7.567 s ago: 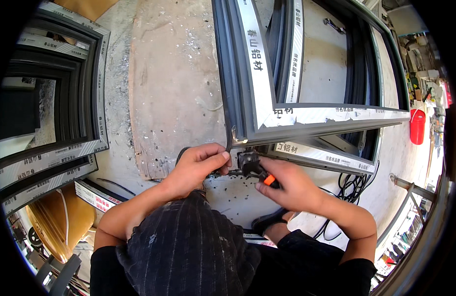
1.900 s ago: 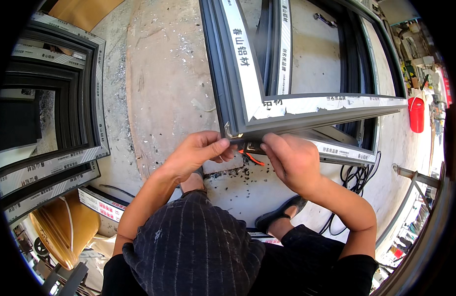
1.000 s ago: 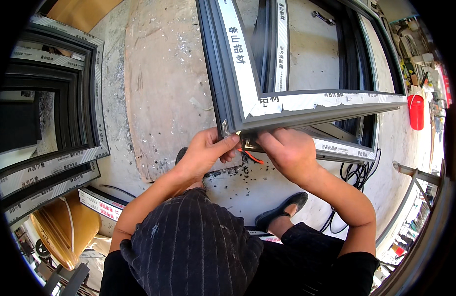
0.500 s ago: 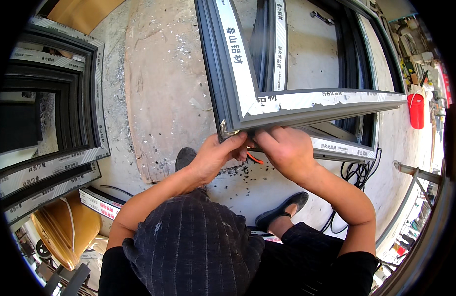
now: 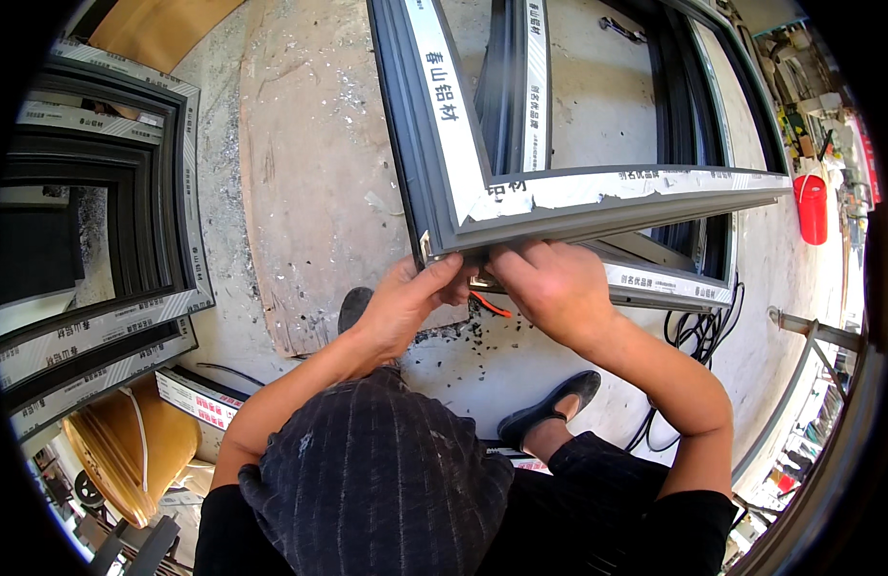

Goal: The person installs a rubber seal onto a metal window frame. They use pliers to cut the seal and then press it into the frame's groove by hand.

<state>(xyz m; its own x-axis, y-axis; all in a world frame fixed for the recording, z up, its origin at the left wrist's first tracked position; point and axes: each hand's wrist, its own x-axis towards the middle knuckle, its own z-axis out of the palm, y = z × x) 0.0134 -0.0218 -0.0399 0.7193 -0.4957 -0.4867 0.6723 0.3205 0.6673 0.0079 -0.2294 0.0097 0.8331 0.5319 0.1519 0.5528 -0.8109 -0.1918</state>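
Observation:
A dark grey metal window frame, faced with white printed film, stands tilted in front of me. At its near left corner, my left hand is closed, thumb pressed against the lower edge and fingers curled beneath. A small shiny metal piece shows at that corner, just above the thumb. Close by on the right, my right hand is closed too, its bent fingers at the underside of the same edge. Its fingertips and whatever they pinch are hidden. Below, between both hands, an orange strip-like thing shows.
More film-covered frames stand at the left, by a yellowish roll. Black cable lies coiled at the right, and a red bucket stands farther off. Dark scraps litter the floor around the board. A wrench-like tool lies beyond.
The near corner of the window frame has shifted slightly left, and my left hand with it. My right hand stays almost where it was, at the frame's lower edge.

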